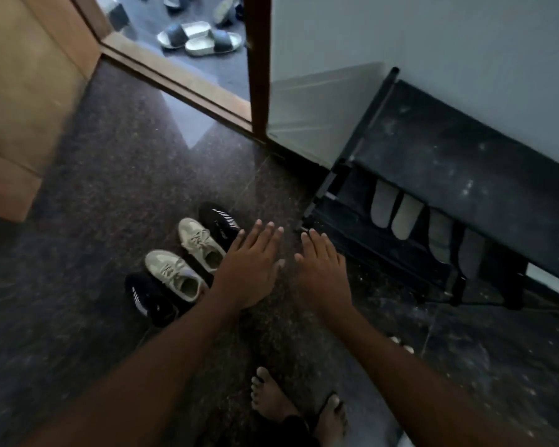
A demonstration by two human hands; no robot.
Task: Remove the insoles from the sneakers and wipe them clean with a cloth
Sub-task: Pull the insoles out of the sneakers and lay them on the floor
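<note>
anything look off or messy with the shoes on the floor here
The black pair is split: the far black sneaker lies beyond the beige sneakers, and the near black sneaker sits on their other side. The top of the shoe rack shows pale dusty specks. Nothing looks spilled or damaged.

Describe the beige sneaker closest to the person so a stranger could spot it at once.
Start at the black shoe rack against the right wall; left of it, four shoes line up on the dark floor beside the left hand. The target is the beige laced sneaker nearer the person, lying between its beige twin and the closest black striped sneaker.
</note>
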